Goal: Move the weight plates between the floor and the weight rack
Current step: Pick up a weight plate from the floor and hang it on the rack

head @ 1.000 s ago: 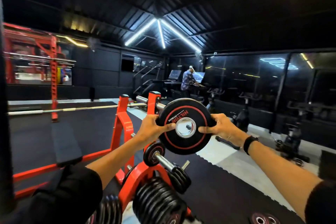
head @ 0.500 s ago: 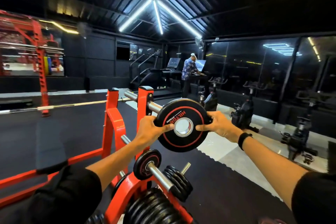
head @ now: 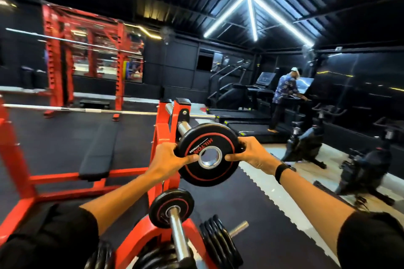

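Note:
A black weight plate [head: 207, 172] with a red ring and a steel-lined centre hole is held in the air in front of me. My left hand [head: 168, 158] grips its left edge, thumb on the face. My right hand [head: 251, 155] grips its right edge. The plate sits just in front of the end of the barbell sleeve [head: 182, 126] on the red rack [head: 162, 131]. Below, a smaller plate [head: 171, 207] sits on a steel storage peg [head: 179, 238], and several black plates [head: 220, 244] hang on a lower peg.
A black bench [head: 98, 150] in a red frame lies to the left. A red power rack [head: 85, 61] stands at the back left. Exercise bikes [head: 306, 142] stand on the right, and a person [head: 284, 98] stands at a treadmill beyond. The floor is black matting.
The view has swung right and closer to the rack. Both hands keep hold of the plate, which has tilted and come closer to the end of the barbell sleeve.

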The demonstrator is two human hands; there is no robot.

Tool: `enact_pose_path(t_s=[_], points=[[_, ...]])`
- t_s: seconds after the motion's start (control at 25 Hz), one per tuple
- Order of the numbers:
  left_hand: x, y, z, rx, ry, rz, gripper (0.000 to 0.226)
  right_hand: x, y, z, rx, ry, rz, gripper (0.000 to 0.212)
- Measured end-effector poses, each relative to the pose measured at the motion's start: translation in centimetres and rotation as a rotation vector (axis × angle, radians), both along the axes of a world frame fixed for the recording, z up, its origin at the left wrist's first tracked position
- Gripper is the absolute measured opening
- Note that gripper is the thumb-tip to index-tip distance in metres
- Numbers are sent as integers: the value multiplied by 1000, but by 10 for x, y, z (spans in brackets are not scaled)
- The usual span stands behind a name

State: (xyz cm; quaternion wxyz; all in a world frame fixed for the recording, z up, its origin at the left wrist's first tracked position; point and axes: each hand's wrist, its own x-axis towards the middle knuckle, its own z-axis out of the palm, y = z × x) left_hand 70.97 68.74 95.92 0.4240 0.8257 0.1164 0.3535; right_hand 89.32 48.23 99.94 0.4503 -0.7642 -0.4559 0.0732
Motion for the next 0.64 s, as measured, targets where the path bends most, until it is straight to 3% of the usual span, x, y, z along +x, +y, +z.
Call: enact_pose_path(t_s=[0.2,0.36,0.56,0.64], points=[[14,9,1,9,56,161,27,42,32,-8,0,32,196,28],[22,26,-1,44,98,218,24,62,57,-22,37,8,263,42],[54,65,5,76,196,273,32,91,98,-27,43,-50,203,45],[70,80,7,73,196,335,45,98,118,-27,37,-85,128,42]])
